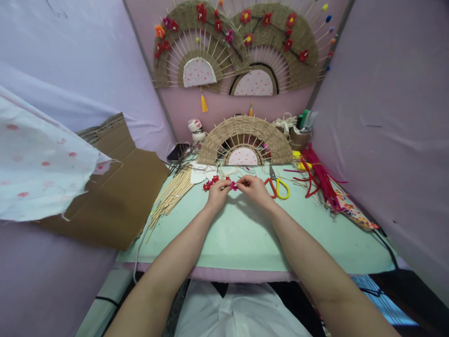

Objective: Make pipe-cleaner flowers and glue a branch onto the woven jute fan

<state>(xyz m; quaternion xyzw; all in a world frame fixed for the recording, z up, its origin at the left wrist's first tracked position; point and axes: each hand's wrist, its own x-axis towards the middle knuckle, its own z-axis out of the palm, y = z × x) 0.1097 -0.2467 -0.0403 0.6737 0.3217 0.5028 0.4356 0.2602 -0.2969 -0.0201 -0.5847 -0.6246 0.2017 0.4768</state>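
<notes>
Between my two hands is a small magenta flower [234,186], held above the table. My left hand [219,193] pinches it from the left side. The fingertips of my right hand [253,187] close on its right side, near the flower's middle. Several red and magenta flowers [211,183] lie just beyond my left hand. Scissors [277,185] with one red and one yellow handle rest to the right of my right hand. A woven half-round fan [245,126] with a dotted pink centre stands behind the hands.
Thin wooden sticks [175,189] lie at the left, beside a cardboard sheet [136,182] and dotted cloth [45,164]. Red pipe cleaners [321,175] are piled at the right. A pot of pens [300,135] and white jars [196,128] stand at the back. Decorated fans [301,61] hang behind.
</notes>
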